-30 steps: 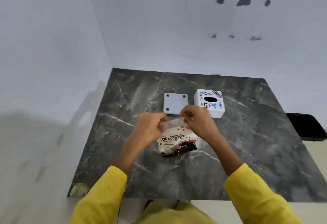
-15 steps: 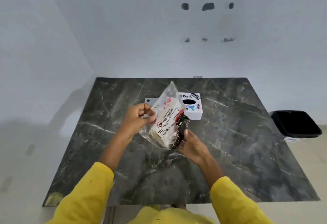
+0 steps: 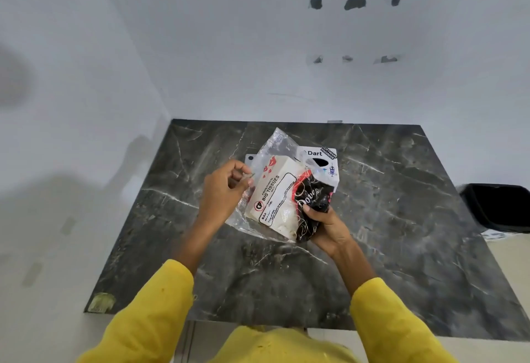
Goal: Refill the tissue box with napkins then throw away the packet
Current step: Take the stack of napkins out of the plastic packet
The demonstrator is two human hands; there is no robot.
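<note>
A clear packet [image 3: 275,190] of napkins, printed "BIG TISSUES", is held tilted above the dark marbled worktop [image 3: 401,219] by both hands. The left hand [image 3: 223,190] is pinched on the loose clear plastic at the packet's left edge, thumb and fingers closed on the film. The right hand [image 3: 324,225] is clamped around the packet's lower black-and-red end, with the thumb laid over the printed part. The white stack of napkins [image 3: 278,187] is seen inside the film, and the packet's open clear end stands up toward the wall. Behind the packet, partly hidden by it, a white tissue box [image 3: 321,159] marked "Dart" rests on the worktop, its dark oval slot facing up. Just left of the box, a flat white plate [image 3: 250,159] is mostly covered by the packet. A black bin [image 3: 499,207] stands on the floor beyond the worktop's right edge. Yellow sleeves [image 3: 160,305] are seen at the bottom.
</note>
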